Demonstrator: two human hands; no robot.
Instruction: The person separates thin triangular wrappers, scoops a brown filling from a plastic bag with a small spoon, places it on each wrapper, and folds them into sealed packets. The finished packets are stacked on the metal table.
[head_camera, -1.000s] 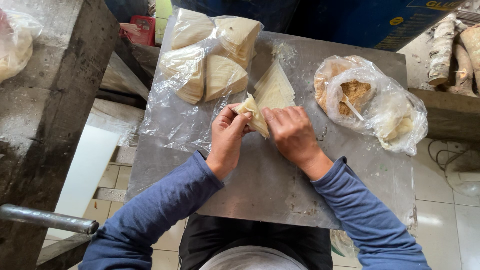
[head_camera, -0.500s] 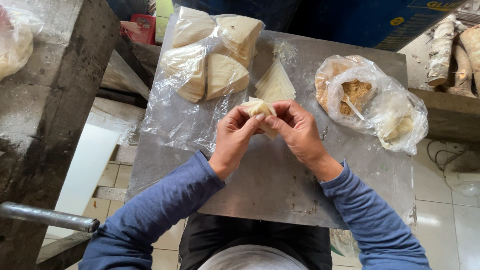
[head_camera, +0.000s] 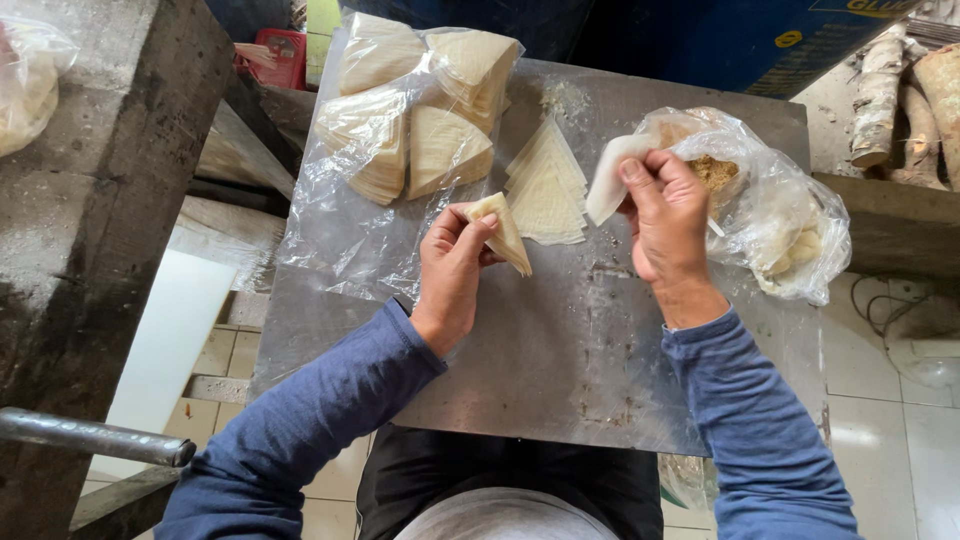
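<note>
Holding a folded dough cone (head_camera: 503, 232) between thumb and fingers, the left hand (head_camera: 452, 268) keeps it just above the metal table (head_camera: 560, 360), with the open side turned up. The right hand (head_camera: 665, 215) is at the mouth of the plastic bag (head_camera: 790, 215) and pinches a white utensil (head_camera: 612, 178), maybe a small scoop; I cannot tell if it carries anything. Inside the bag some brown filling (head_camera: 715, 172) is visible. A stack of wrappers (head_camera: 546, 188) lies on the table between the two hands, and more folded pieces (head_camera: 425, 120) rest on a clear sheet further back. I judge that the step in hand is filling the cone. That move needs the utensil brought over the cone's opening, with the cone steady and upright so nothing spills.
</note>
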